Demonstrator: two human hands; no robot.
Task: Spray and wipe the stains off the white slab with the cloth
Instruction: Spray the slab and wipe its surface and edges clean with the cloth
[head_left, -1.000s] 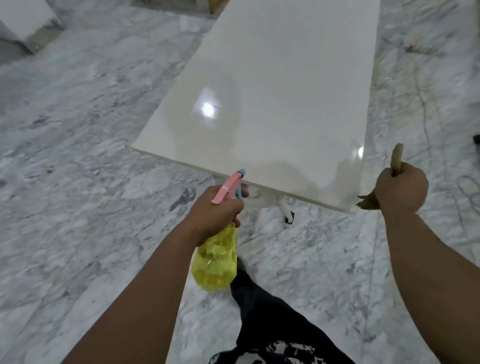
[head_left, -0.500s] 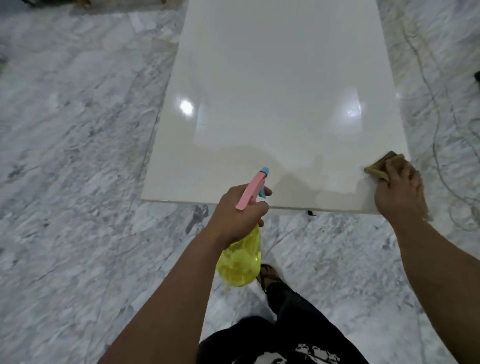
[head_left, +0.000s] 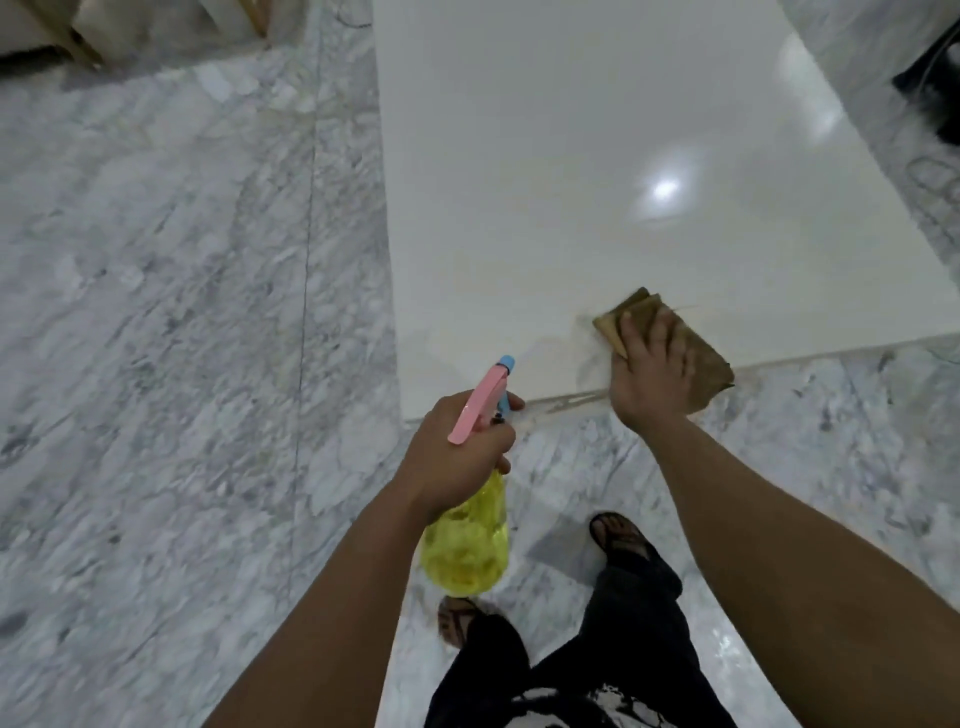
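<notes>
A glossy white slab (head_left: 571, 182) fills the upper middle of the head view, its near edge running in front of me. My right hand (head_left: 649, 374) presses a folded brown cloth (head_left: 636, 314) flat on the slab close to that near edge; part of the cloth hangs over the edge. A faint wet smear lies just left of the cloth. My left hand (head_left: 457, 457) grips a yellow spray bottle (head_left: 467, 540) with a pink trigger and blue nozzle, held below the slab's near left corner, nozzle pointing towards the slab.
Grey-white marble floor (head_left: 182, 312) surrounds the slab. My sandalled feet (head_left: 621, 535) and dark trousers stand just in front of the near edge. Wooden legs and pale panels (head_left: 78, 31) stand at the far left, a dark object (head_left: 935, 78) at the far right.
My right hand has moved the cloth left along the slab's near edge, from the right corner towards the middle. The view has shifted left. The spray bottle stays in my left hand.
</notes>
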